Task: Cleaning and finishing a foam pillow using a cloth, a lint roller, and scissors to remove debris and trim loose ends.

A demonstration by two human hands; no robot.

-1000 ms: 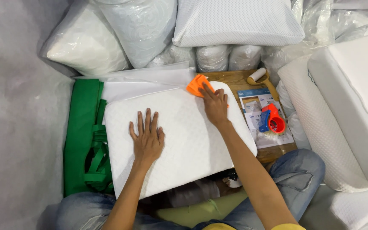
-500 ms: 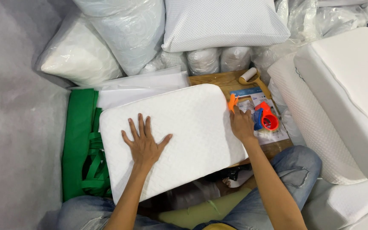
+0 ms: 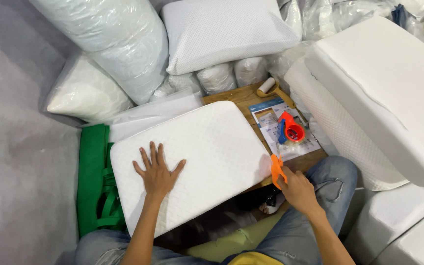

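L hand (image 3: 158,174): lying flat, fingers spread, pressing white pillow (image 3: 197,157).
R hand (image 3: 298,189): fingers pinching orange tool (image 3: 276,169) at pillow's 3 o'clock edge.
Progress: pillow looking smooth; edge work likely remaining.

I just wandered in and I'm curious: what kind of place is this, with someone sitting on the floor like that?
Probably a pillow-making or packing workshop. White quilted pillows and plastic-wrapped bags of stuffing are piled around, foam blocks stand alongside, and a red tape dispenser lies on a low wooden board.
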